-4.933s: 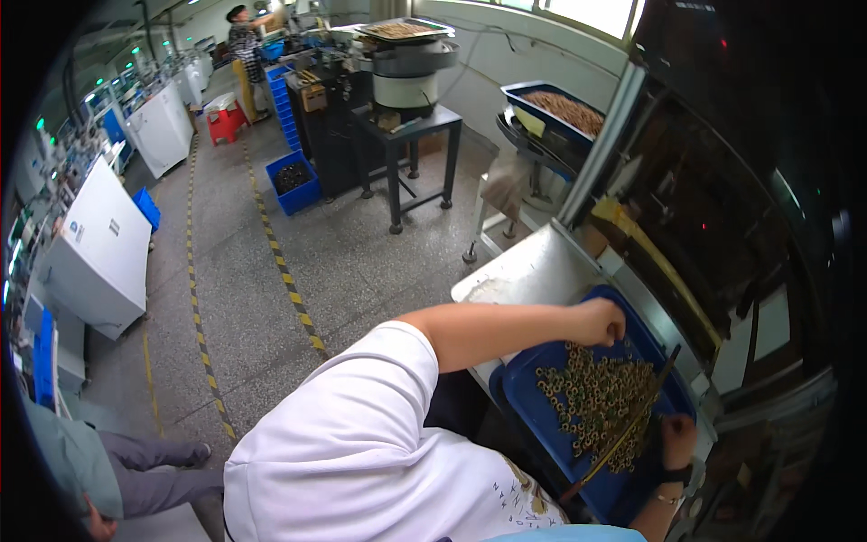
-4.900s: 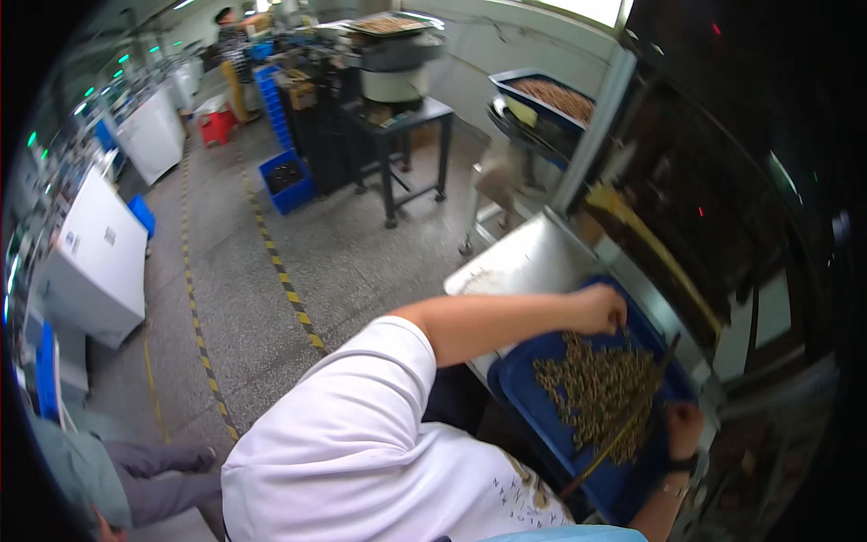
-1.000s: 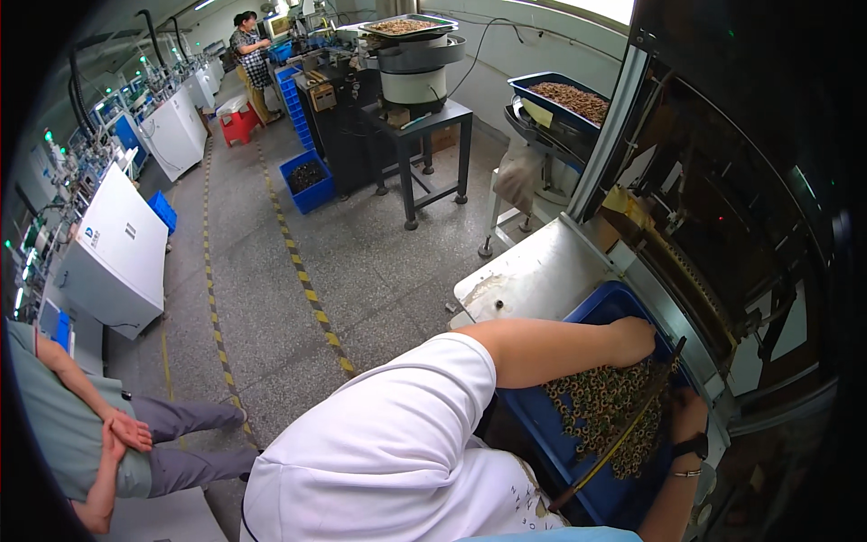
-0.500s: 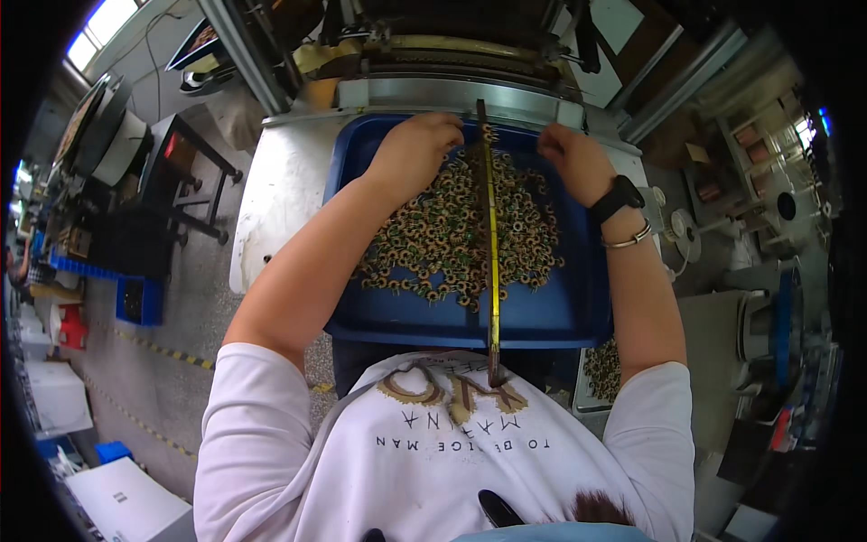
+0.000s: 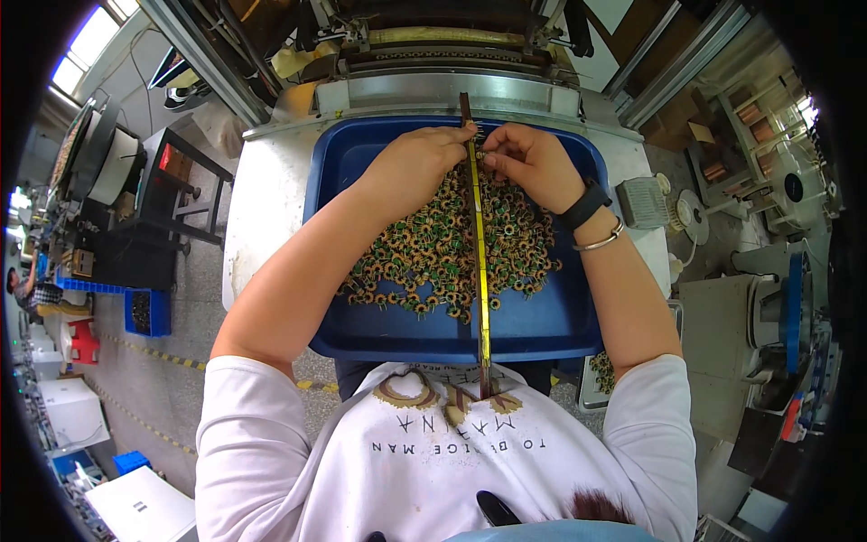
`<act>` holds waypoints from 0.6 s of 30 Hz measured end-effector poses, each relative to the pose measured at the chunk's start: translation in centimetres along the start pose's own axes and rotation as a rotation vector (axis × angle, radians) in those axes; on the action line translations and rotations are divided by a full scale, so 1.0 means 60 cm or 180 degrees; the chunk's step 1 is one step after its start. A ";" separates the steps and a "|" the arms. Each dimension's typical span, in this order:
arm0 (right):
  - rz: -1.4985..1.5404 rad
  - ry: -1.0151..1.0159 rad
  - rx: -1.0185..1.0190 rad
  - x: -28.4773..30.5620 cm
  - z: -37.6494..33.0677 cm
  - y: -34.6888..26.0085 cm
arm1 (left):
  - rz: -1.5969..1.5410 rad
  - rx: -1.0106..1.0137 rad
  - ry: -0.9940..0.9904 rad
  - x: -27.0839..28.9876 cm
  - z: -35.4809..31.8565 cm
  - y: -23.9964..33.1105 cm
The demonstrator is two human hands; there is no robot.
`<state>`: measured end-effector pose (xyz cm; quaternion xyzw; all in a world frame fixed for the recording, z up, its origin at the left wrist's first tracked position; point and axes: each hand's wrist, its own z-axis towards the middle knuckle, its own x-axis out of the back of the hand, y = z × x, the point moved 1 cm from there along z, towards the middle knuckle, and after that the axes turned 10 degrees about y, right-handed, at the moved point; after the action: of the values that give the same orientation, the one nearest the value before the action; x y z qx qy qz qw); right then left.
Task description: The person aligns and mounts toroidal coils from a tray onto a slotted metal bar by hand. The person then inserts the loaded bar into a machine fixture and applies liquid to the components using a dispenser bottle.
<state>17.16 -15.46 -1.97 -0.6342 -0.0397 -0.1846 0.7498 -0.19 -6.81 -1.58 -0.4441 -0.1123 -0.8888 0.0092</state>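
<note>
A long narrow strip (image 5: 481,271) with a yellow face lies lengthwise across a blue tray (image 5: 397,341), its near end against my shirt. Under and around it is a heap of small copper-coloured ring coils (image 5: 406,257) with green parts. My left hand (image 5: 417,163) reaches over the heap from the left, its fingertips closed at the strip's far part. To the right of the strip, my right hand (image 5: 535,167) has thumb and forefinger pinched close to it, on what looks like one ring coil. Small coils sit at the strip's far end between my hands; the fingers partly hide them.
A machine with a metal ledge (image 5: 452,88) stands behind the tray. The tray rests on a white table (image 5: 257,208). Below the right side is a metal tray (image 5: 591,390) with more coils. A black stand (image 5: 194,199) and a blue bin (image 5: 147,312) are at left.
My right hand has moved left to the strip, its fingers now pinched there. My left hand has shifted slightly right and reaches the strip. The view has shifted a little.
</note>
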 end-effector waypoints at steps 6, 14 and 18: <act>0.0094 0.0011 0.0114 -0.002 -0.007 -0.007 | -0.0300 0.0194 0.0005 0.002 0.000 0.000; -0.0822 0.0130 0.0522 -0.008 -0.017 -0.028 | -0.0397 0.0219 0.0229 -0.001 -0.009 -0.001; -0.0877 0.0195 0.0373 -0.010 -0.012 -0.026 | -0.0449 0.0201 0.0265 -0.003 -0.007 -0.003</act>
<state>15.95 -16.24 -0.84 -0.5720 -0.1142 -0.3023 0.7539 -0.45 -6.71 -2.00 -0.3972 -0.1708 -0.9010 -0.0348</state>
